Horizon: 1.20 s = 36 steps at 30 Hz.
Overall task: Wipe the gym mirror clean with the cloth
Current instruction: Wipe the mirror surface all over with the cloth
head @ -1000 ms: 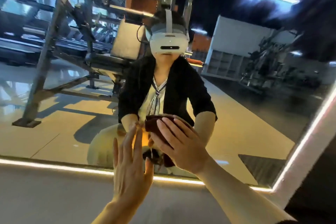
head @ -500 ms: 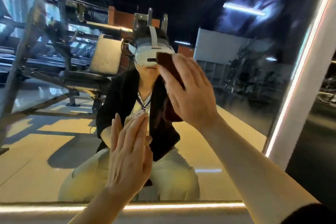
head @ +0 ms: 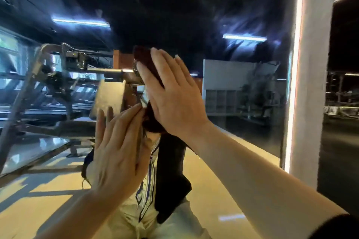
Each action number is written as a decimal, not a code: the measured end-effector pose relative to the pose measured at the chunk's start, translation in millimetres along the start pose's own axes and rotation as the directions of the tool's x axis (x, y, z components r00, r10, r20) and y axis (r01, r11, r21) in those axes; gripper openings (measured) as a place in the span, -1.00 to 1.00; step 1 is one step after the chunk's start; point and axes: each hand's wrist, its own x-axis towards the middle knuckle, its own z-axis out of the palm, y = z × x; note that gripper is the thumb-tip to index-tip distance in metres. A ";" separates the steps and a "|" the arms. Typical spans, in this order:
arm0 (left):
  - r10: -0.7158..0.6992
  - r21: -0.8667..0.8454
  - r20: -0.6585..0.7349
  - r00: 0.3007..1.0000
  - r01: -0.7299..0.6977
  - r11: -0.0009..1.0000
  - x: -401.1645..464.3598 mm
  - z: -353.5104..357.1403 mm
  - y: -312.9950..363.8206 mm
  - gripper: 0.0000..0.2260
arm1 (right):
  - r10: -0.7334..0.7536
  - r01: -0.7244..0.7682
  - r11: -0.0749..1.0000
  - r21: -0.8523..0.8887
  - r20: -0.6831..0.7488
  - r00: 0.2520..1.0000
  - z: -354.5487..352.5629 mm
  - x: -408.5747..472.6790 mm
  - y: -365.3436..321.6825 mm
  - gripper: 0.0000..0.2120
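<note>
Gym machines, ceiling strip lights and a pale yellow floor fill the big wall mirror, whose lit white frame runs down its right edge. Over the last second the wiping has climbed: the right hand was low on the glass near the bottom sill, and now it is well up the pane, at about head height in the reflection. It lies flat with straight fingers, pressing the dark maroon cloth against the mirror; the cloth shows past the fingertips at the top and bunches out below the palm. The left hand has risen with it. It too is flat and straight-fingered, holding nothing, just below and left of the right hand, its fingertips near the lower bunch of cloth; whether it actually touches the glass I cannot tell. So one upward stroke looks done through the middle of the pane. I would judge the job partly along: the wide stretch toward the frame and the far left have yet to meet the cloth in this pass.
</note>
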 end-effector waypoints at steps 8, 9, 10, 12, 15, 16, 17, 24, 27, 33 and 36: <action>0.180 0.038 0.141 0.973 -0.187 0.982 71.1 16.1 46.1 -0.60 | 0.534 -0.592 0.752 -0.290 -0.258 0.805 -68.7 -39.2 138.3 -0.58; 0.187 0.055 0.159 0.970 -0.197 0.979 77.7 13.4 43.9 -0.59 | 0.579 -0.642 0.718 -0.269 -0.280 0.766 -68.8 -39.2 140.7 -0.56; 0.192 0.075 0.159 0.969 -0.206 0.976 84.2 9.2 39.5 -0.58 | 0.645 -0.705 0.687 -0.177 -0.299 0.704 -64.6 -31.3 135.2 -0.53; 0.197 0.113 0.126 0.972 -0.211 0.971 97.0 -0.2 26.5 -0.56 | 0.695 -0.734 0.680 0.007 -0.327 0.641 -51.9 0.6 110.0 -0.50; 0.190 0.184 0.072 0.979 -0.200 0.962 116.1 -5.1 2.8 -0.58 | 0.335 -0.369 0.925 -0.093 -0.260 0.906 -16.0 51.9 63.5 -0.60; 0.185 0.182 0.044 0.982 -0.190 0.965 122.1 -3.5 -4.3 -0.57 | 0.212 -0.237 0.967 -0.094 -0.220 0.952 -6.7 69.4 57.2 -0.64; 0.180 0.173 0.024 0.983 -0.181 0.968 127.4 -1.1 -8.8 -0.55 | 0.117 -0.139 0.986 -0.095 -0.202 0.972 -1.5 85.1 58.1 -0.69; 0.262 0.259 0.099 0.960 -0.279 0.925 167.9 10.6 35.4 -0.51 | 0.167 -0.210 0.969 -0.133 -0.280 0.946 -29.4 103.5 142.0 -0.71; 0.319 0.214 0.119 0.940 -0.338 0.916 178.2 28.7 61.1 -0.47 | 0.306 -0.364 0.913 -0.182 -0.281 0.909 -56.4 92.1 188.8 -0.64; 0.383 0.181 0.133 0.914 -0.403 0.897 165.7 48.0 93.0 -0.52 | 0.402 -0.454 0.844 -0.287 -0.223 0.888 -77.8 49.7 205.4 -0.54; 0.422 0.173 0.121 0.899 -0.437 0.883 141.8 56.0 96.5 -0.51 | 0.414 -0.453 0.843 -0.290 -0.187 0.891 -78.0 22.6 193.2 -0.55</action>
